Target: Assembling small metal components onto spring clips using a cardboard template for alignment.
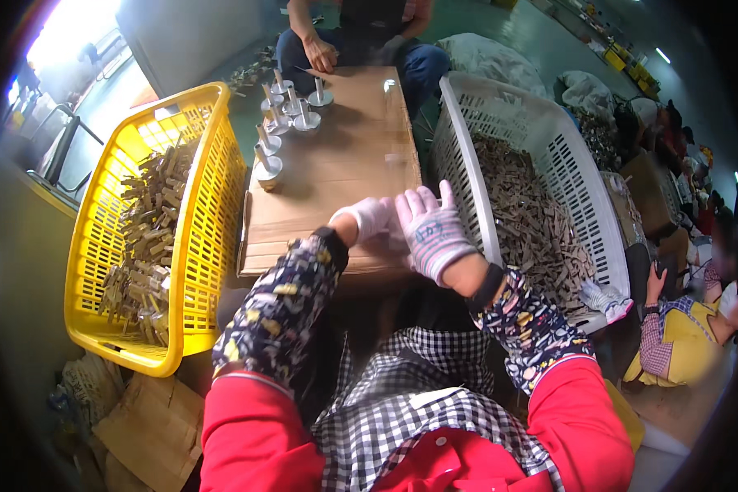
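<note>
My right hand (435, 234), in a striped pale glove, is raised over the near right edge of a cardboard-topped table (348, 156). Its fingers are stretched out and apart, and nothing is in it. Close beside it, my gloved left hand (369, 218) hovers by the same edge, its fingertips blurred and partly hidden by the right hand. At the far left of the cardboard stand several round metal discs with upright posts (307, 120). The nearest disc (268, 170) is at the left edge.
A yellow basket (198, 221) of metal pieces (152, 221) stands left; a white basket (461, 156) of similar pieces (533, 217) stands right. A glove (605, 300) lies at its near rim. Across the table sits a person (320, 53); another person (685, 336) is at far right.
</note>
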The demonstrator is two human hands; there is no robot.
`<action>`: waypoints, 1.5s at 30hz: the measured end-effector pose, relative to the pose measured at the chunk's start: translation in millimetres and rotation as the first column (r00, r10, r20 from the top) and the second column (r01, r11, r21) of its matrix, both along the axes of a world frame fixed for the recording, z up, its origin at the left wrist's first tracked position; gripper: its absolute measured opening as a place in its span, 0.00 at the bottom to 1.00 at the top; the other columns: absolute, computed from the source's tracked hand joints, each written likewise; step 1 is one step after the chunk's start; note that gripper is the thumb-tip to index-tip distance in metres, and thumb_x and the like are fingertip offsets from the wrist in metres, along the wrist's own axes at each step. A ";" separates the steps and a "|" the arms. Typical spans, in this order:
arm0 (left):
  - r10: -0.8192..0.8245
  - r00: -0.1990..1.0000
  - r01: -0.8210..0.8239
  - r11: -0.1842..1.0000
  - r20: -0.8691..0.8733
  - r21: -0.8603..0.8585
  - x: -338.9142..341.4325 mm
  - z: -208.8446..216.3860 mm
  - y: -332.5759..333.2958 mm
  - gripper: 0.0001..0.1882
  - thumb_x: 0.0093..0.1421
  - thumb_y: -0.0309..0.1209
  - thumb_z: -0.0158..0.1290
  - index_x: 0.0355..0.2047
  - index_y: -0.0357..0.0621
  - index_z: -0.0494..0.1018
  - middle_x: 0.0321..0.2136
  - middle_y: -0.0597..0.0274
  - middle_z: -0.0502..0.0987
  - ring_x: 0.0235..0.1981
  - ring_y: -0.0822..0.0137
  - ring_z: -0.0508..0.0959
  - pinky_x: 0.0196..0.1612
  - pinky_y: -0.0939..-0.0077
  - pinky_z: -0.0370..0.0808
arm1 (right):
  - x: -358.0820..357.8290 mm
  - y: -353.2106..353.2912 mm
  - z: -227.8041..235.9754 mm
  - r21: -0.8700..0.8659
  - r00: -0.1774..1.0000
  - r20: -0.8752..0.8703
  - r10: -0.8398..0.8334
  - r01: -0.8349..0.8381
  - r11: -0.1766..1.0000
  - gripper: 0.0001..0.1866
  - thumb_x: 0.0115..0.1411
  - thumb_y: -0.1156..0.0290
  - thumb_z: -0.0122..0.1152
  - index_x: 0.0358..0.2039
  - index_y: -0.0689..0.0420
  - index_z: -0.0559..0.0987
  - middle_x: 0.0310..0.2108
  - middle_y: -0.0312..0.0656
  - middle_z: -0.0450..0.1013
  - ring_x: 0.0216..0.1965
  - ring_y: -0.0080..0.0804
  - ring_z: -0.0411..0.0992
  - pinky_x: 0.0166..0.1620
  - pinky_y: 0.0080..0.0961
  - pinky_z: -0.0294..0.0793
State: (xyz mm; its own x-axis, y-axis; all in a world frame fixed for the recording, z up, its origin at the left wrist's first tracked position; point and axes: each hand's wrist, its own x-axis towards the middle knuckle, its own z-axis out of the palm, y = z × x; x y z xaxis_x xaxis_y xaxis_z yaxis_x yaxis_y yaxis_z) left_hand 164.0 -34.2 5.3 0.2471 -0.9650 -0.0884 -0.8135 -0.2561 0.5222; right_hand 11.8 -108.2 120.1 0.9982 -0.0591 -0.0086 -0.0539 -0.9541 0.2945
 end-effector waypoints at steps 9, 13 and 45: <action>0.341 0.924 -0.331 0.940 -0.173 0.083 -26.3 77.8 1.4 0.27 0.59 0.47 0.25 0.34 0.44 0.70 0.31 0.47 0.75 0.38 0.48 0.73 0.45 0.63 0.65 | 64.6 -38.6 32.2 0.293 0.906 -0.420 -0.052 0.190 0.937 0.24 0.38 0.56 0.60 0.35 0.58 0.77 0.38 0.46 0.74 0.42 0.39 0.72 0.45 0.35 0.67; 0.361 0.909 -0.344 0.932 -0.210 0.117 29.1 32.0 -23.2 0.27 0.60 0.47 0.25 0.38 0.40 0.70 0.34 0.47 0.75 0.40 0.48 0.73 0.48 0.63 0.64 | 82.4 -45.2 23.6 0.150 0.911 -0.392 -0.128 0.201 0.968 0.38 0.32 0.51 0.67 0.45 0.57 0.70 0.43 0.43 0.70 0.49 0.36 0.66 0.51 0.41 0.60; 0.359 0.871 -0.358 0.931 -0.336 0.067 139.4 21.8 -116.1 0.26 0.59 0.47 0.30 0.36 0.39 0.71 0.34 0.43 0.74 0.40 0.46 0.72 0.44 0.61 0.66 | 217.3 -152.5 -17.0 0.072 0.918 -0.382 -0.109 0.147 0.987 0.36 0.35 0.54 0.68 0.44 0.58 0.70 0.44 0.43 0.68 0.48 0.37 0.64 0.54 0.39 0.56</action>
